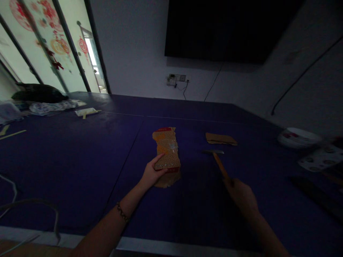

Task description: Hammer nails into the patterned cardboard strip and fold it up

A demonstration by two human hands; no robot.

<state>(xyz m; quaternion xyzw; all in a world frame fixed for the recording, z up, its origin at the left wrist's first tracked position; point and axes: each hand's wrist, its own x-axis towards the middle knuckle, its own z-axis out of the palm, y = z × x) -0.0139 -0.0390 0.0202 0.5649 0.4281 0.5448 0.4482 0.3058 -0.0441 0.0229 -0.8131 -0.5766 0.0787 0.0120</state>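
We see the work as partly done, because the patterned cardboard (167, 146) has ragged edges and a smaller piece of brown cardboard (221, 138) lies apart from it on the purple table (107, 142). The patterned cardboard lies flat in the middle, with a shiny patch, perhaps clear tape. Our left hand (154, 175) rests on its near left side, thumb and fingers spread; whether it also pinches the edge, we cannot tell. Our right hand (242, 194) is closed around the handle of a hammer (220, 166), whose head is between the two pieces and touches neither. What remains, we judge, is the work on the patterned cardboard. Its red bands carry small pale marks like writing, but we cannot read them, and we find no readable brand.
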